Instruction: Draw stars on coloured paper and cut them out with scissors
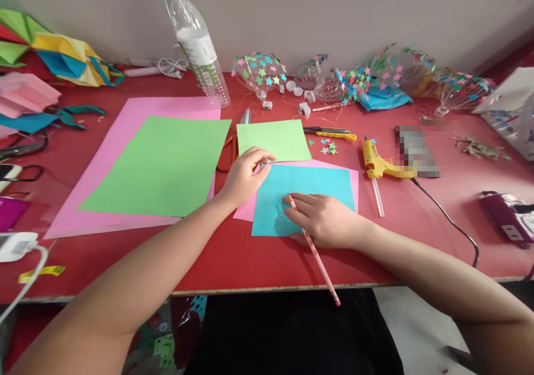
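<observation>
1. The right hand spreads over a blue sheet near the front edge of the bench, gripping a pink pencil whose far end overhangs that edge.
2. The left hand, fingers bent, rests at the sheet's rear-left corner beside a light green sheet; whether it pinches paper cannot be told.
3. Toward the bench's left edge, a large green sheet overlies pink paper.
</observation>
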`<state>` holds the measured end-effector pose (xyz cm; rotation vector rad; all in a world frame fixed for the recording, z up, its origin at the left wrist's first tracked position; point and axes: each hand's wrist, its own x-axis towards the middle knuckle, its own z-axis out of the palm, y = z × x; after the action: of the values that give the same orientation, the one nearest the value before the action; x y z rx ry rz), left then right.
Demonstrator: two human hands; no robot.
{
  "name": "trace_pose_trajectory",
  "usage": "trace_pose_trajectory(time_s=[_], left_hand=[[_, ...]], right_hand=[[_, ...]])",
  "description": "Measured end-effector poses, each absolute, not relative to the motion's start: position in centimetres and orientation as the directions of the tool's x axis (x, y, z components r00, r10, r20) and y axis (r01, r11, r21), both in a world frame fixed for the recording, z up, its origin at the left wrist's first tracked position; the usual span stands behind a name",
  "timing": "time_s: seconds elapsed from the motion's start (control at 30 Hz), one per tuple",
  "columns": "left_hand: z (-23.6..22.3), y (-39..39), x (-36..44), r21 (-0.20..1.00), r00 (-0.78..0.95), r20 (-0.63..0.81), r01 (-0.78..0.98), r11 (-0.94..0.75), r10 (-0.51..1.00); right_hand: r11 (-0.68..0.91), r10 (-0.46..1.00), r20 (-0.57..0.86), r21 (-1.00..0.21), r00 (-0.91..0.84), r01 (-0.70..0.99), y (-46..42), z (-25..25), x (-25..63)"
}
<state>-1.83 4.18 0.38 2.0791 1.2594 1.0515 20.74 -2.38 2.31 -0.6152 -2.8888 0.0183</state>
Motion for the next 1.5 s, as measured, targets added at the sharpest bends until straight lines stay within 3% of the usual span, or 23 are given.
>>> trace_pose_trajectory(time_s=[0.1,0.23,0.3,0.4,0.5,0.7,1.0,1.33,1.5], left_hand=[[0.3,4.4,-1.9,0.656,0.361,0.333,0.575,-0.489,0.871],[0.1,4.5,-2.0,0.57,0.473,0.309,0.603,-0.558,0.825],[0.1,4.6,-2.0,0.528,0.525,0.282,0.614,-0.587,0.803],[0.0,4.5,-2.3,0.488,0.579,0.236,0.624,-0.61,0.78],[0.3,4.4,-2.4,0.465,0.618,0.179,0.633,-0.619,0.766],[1.1,3.8,-2.1,0.563,0.639,0.107,0.593,-0.576,0.762],[0.4,3.2,-1.5,0.706,0.532,0.091,0.562,-0.431,0.842],[1.7,3.1,-1.2,0.906,0.387,0.176,0.296,-0.303,0.905],[1.8,2.9,-1.0,0.969,0.385,0.047,0.207,-0.136,0.922]], right_hand=[[0.93,0.36,0.151,0.016,-0.921,0.366,-3.2,2.8,20.9],[0.922,0.272,0.216,0.221,-0.938,0.319,-4.6,2.6,20.6],[0.938,0.29,0.25,0.119,-0.924,0.327,-4.4,2.3,20.6],[0.838,0.543,0.35,-0.169,-0.763,0.519,-2.6,1.7,21.2],[0.687,0.725,0.363,-0.329,-0.585,0.648,-0.3,1.1,22.2],[0.582,0.812,0.336,-0.399,-0.478,0.708,1.3,-0.1,22.0],[0.496,0.852,0.362,-0.333,-0.377,0.802,2.4,-1.2,21.0],[0.55,0.827,0.434,-0.496,-0.356,0.672,2.2,-0.7,21.5],[0.483,0.868,0.456,-0.681,-0.196,0.551,2.5,-0.2,22.5]])
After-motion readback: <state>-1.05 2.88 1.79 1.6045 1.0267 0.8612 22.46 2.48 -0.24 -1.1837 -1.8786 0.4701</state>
